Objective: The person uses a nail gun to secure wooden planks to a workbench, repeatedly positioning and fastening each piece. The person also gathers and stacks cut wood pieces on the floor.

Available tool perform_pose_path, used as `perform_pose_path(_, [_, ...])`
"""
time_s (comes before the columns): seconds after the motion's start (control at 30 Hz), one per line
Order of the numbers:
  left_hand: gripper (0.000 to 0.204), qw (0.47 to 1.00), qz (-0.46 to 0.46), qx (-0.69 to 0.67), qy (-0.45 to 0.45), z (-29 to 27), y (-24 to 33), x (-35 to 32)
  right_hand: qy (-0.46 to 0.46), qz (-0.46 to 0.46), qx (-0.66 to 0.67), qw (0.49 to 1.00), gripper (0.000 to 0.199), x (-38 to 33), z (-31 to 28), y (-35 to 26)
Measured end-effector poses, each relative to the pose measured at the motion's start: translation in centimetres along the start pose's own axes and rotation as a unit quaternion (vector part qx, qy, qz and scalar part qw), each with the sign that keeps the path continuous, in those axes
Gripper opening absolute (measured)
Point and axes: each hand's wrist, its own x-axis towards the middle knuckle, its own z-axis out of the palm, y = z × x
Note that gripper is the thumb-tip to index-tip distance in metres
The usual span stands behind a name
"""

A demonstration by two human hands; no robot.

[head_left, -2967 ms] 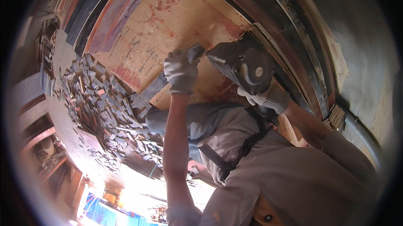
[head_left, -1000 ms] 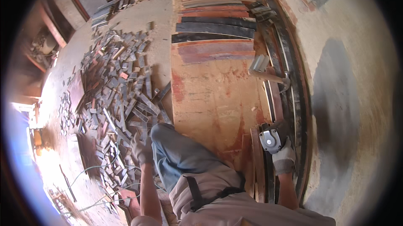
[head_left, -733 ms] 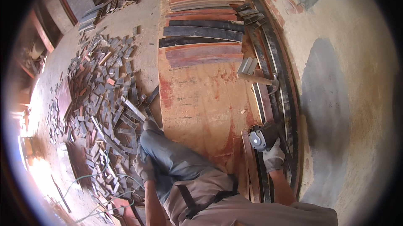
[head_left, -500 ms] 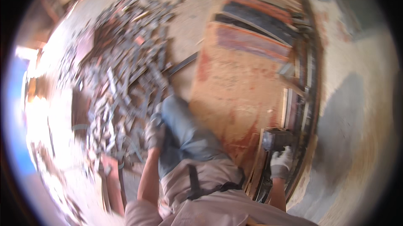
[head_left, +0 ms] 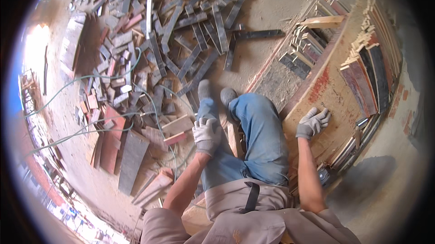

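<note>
My left hand [head_left: 207, 134], in a grey-white work glove, lies flat on my left leg [head_left: 219, 153] near the knee with its fingers stretched out. My right hand [head_left: 313, 122], gloved the same way, is above the wooden bench top [head_left: 297, 153]; its fingers are apart and nothing is in them. I cannot tell whether it touches the board. Beyond it, a stack of dark and reddish boards [head_left: 378, 74] stands on the bench's far right part. Low at the bench's right edge sits a dark tool [head_left: 323, 175], partly hidden behind my right forearm.
A wide heap of wood offcuts [head_left: 199, 40] covers the floor ahead and to the left. A thin green hose [head_left: 156, 108] winds across it. Larger panels [head_left: 133, 158] lean at the left. Short strips [head_left: 312, 47] are piled beside the bench. A wall stands at the right.
My right hand has come off the dark tool and moved forward over the bench top, fingers opened. My left hand stays on my leg. The view has turned, shifting the heap and bench.
</note>
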Motion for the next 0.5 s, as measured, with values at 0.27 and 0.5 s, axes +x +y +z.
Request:
perform_pose_path(0.27, [0.039, 0.997, 0.034, 0.061, -0.042, -2.7, -2.8, -1.8, -0.031, -0.021, -0.012, 0.999, 0.063, -0.3, -0.5, 1.0])
perform_pose_path(0.5, [0.030, 0.997, 0.043, -0.002, -0.067, -7.7, -4.3, 1.3, -0.023, -0.031, 0.042, 0.998, 0.062, 0.5, -2.1, -0.6])
